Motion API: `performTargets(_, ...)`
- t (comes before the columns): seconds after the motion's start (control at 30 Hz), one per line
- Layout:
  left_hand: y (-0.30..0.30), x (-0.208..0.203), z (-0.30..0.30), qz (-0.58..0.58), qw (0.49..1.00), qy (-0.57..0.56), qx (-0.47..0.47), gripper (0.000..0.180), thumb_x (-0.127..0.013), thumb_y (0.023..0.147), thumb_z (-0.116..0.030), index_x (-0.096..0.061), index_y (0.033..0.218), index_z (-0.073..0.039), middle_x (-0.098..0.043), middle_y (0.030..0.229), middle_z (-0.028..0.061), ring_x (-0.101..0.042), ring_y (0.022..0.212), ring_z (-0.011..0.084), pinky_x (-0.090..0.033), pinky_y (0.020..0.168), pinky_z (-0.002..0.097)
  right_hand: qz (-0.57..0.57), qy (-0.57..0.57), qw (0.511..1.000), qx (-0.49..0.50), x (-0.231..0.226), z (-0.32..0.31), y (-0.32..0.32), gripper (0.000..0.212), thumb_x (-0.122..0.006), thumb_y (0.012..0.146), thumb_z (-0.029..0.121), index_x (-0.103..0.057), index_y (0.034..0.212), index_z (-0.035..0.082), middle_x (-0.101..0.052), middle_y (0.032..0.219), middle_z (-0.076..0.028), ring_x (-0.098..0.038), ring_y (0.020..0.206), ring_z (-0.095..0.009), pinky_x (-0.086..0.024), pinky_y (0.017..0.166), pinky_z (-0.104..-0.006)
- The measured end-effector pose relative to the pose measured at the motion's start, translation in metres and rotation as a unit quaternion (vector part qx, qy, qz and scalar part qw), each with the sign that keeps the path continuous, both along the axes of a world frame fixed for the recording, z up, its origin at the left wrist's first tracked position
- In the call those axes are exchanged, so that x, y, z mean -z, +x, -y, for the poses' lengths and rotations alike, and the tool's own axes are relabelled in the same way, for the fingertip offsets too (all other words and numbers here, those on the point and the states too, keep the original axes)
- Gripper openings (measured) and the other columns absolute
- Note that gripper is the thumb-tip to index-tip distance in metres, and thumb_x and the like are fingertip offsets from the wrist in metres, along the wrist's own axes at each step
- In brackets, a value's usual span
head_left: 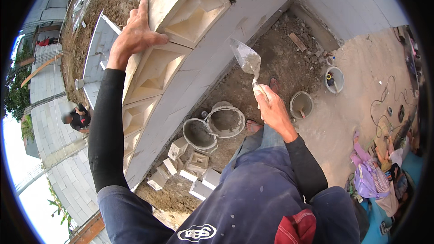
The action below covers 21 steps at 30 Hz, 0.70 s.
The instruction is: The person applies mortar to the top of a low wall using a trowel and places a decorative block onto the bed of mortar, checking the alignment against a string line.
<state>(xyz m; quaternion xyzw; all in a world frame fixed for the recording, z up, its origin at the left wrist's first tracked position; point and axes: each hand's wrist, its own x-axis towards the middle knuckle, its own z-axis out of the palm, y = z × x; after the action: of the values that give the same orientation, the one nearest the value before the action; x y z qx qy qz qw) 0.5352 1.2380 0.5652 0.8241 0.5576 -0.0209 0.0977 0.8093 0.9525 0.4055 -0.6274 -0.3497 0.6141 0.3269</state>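
Note:
My right hand [275, 110] is closed around the handle of a trowel [247, 58]. The trowel's pointed metal blade is smeared with mortar and stands out beyond the fist, over the ground beside the wall. My left hand [137, 35] lies spread at the outer edge of a cream ventilation block [199, 9] on top of the wall. Its thumb reaches across onto the block, and one finger stretches upward along the edge. Another ventilation block [156, 70] adjoins it below, and more continue the row toward me. A grey block wall [199, 74] carries them.
Two mortar buckets [226, 122] stand at the wall's foot, near several loose ventilation blocks [196, 162]. Farther right are another bucket [301, 105] and a white bucket [333, 80] with tools. Bags and cloths [370, 178] lie at right. Another person [79, 118] is beyond the wall.

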Motion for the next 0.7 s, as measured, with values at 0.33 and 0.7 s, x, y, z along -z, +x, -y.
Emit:
performTargets(0.33, 0.005, -0.004, 0.005, 0.032, 0.999, -0.022, -0.016, 0.138, -0.088, 0.060, -0.040, -0.012, 0.166, 0.003, -0.043, 0.150, 0.0313, -0.046, 0.142, 0.0436, -0.037, 0.121, 0.0458, -0.033, 0.060, 0.995, 0.069, 0.011, -0.094, 0.009, 0.041, -0.052, 0.108, 0.037, -0.062, 0.126, 0.001, -0.062, 0.069, -0.010, -0.062, 0.051, -0.021, -0.052, 0.051, -0.0381)
performTargets(0.7, 0.029, -0.020, -0.017, 0.004, 0.999, -0.050, -0.009, 0.133, -0.087, 0.071, -0.061, -0.021, 0.164, 0.007, -0.035, 0.159, 0.0322, -0.040, 0.149, 0.0438, -0.034, 0.123, 0.0464, -0.035, 0.062, 0.995, 0.067, 0.011, -0.087, -0.033, 0.038, -0.051, 0.108, 0.031, -0.053, 0.124, -0.004, -0.070, 0.096, -0.029, -0.070, 0.088, -0.047, -0.053, 0.078, -0.0537)
